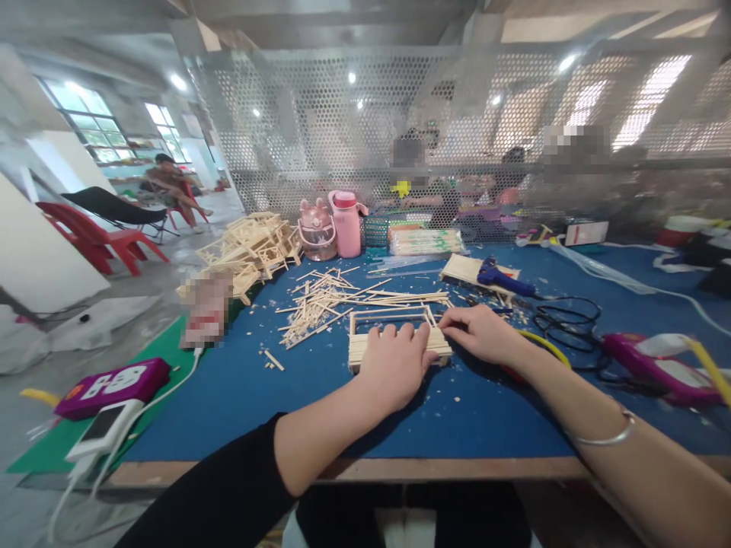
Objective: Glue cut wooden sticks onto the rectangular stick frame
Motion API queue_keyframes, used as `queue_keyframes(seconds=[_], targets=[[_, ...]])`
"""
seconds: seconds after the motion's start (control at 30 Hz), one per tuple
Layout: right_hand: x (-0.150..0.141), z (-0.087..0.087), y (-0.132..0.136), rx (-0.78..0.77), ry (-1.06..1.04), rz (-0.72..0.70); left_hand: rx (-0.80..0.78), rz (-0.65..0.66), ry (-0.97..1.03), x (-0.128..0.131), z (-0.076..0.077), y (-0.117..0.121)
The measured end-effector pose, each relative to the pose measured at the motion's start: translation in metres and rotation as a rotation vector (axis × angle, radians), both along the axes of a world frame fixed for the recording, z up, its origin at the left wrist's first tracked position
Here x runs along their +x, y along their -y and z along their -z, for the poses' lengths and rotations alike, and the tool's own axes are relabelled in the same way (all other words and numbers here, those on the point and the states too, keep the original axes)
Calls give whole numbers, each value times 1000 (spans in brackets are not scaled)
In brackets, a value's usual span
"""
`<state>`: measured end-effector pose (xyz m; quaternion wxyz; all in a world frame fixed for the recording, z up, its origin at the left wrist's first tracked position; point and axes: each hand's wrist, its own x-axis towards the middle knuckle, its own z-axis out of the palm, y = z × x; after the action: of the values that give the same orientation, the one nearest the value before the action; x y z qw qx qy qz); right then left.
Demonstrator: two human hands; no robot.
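Note:
A small wooden-stick frame lies on the blue mat in front of me, its near side covered by sticks laid side by side. Across that slatted side rests my left hand, fingers curled over the sticks and thumb toward the right end, holding the frame. At the right corner my right hand is closed in a pinch against the frame. What lies between its fingertips is too small to make out. Just behind the frame spreads a pile of loose wooden sticks. A blue glue gun lies behind my right hand on a wooden-stick panel.
Stacked stick models stand at the back left, near a pink bottle and a clear pink jug. Bagged sticks sit before a perforated screen. Black cable and a purple box lie to the right. People sit beyond.

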<state>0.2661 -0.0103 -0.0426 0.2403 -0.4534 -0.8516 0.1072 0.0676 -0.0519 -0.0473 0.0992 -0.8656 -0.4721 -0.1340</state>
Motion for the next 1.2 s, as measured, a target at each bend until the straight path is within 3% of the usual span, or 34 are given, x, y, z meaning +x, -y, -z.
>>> queue_keyframes(seconds=[0.17, 0.27, 0.37, 0.5, 0.67, 1.2], targets=[[1, 0, -2, -15, -9, -43, -37, 56, 148, -11, -11, 3], [2, -1, -3, -24, -23, -52, 33, -72, 333, -39, -17, 6], [3, -1, -4, -21, -33, -64, 95, -177, 513, -78, -11, 5], [4, -3, -4, -7, -38, -63, -34, -157, 588, -111, 6, 0], [3, -3, -3, -11, -40, -70, -185, -128, 516, -104, 13, 4], [3, -6, -1, -17, -27, -51, -311, -198, 636, -97, 8, 7]])
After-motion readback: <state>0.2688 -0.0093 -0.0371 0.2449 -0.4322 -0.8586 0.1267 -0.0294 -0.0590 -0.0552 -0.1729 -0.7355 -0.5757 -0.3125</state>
